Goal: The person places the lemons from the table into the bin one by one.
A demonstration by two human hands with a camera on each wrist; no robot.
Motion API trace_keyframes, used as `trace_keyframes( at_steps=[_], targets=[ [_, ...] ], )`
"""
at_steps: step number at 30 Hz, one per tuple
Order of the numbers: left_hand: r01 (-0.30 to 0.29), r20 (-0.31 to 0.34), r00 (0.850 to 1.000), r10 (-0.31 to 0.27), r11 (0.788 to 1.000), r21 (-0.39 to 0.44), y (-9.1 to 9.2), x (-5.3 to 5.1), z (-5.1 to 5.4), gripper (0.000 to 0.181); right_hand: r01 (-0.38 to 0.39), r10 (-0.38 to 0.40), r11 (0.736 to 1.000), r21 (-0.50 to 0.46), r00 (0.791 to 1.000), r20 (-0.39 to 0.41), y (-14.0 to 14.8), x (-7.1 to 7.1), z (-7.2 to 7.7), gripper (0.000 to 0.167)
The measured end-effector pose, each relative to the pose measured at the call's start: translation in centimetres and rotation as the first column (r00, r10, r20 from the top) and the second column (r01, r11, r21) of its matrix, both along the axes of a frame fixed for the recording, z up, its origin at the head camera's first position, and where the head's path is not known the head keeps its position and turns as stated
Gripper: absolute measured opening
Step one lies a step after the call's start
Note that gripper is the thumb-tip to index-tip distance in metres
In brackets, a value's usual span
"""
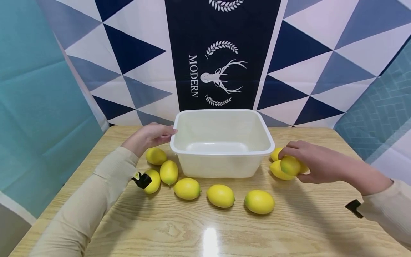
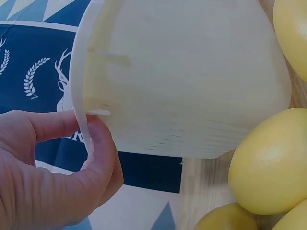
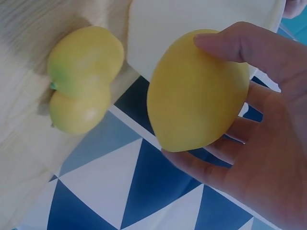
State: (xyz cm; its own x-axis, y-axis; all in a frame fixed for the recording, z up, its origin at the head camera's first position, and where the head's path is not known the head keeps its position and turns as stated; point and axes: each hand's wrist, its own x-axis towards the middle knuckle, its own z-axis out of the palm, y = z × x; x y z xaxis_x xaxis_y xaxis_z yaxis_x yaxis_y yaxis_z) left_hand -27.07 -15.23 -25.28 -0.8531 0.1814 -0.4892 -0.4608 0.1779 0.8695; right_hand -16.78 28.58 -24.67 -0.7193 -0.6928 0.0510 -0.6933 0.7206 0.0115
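On the wooden desk (image 1: pixel 160 221) in the head view, reaching in from both sides in cream sleeves (image 1: pixel 99 189). With the left hand (image 1: pixel 151 136), pinching the left rim of a white tub (image 1: pixel 221 166) set near a patterned backdrop (image 1: pixel 221 75). With the right hand (image 1: pixel 316 162), gripping the held lemon (image 1: pixel 290 166) just off the tub's right end, partly across two right-hand lemons (image 1: pixel 278 171) on the desk. Beside the tub's left end, showing three left-hand lemons (image 1: pixel 168 172) close together; along its front, three front lemons (image 1: pixel 221 196) spaced apart in a loose row.

From the left wrist, gripping the tub's rim between thumb and bent fingers, well away from the lemons clustered on the desk beside the tub wall, some cut off by the frame.

From the right wrist, holding the lemon clear of the desk, thumb over one side and fingers curved under the other, parted to its width. Also seen, lying on the desk near the tub, two lemons overlapping in view; cannot tell whether touching.
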Motion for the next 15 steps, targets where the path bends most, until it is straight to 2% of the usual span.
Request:
trace_keyframes(
  at_steps=[7, 15],
  targets=[
    [-0.004, 0.009, 1.000, 0.004, 1.000, 0.004, 0.0, 0.0, 0.0, 0.054, 0.075, -0.080, 0.996, 0.051, 0.991, 0.104, -0.4, -0.6, 1.0, 0.059],
    [-0.009, 0.010, 1.000, 0.009, 1.000, 0.025, 0.1, 0.1, 0.2, 0.054, 0.102, -0.113, 0.991, 0.082, 0.982, 0.148, -0.5, -1.3, 2.1, 0.057]
  ],
)
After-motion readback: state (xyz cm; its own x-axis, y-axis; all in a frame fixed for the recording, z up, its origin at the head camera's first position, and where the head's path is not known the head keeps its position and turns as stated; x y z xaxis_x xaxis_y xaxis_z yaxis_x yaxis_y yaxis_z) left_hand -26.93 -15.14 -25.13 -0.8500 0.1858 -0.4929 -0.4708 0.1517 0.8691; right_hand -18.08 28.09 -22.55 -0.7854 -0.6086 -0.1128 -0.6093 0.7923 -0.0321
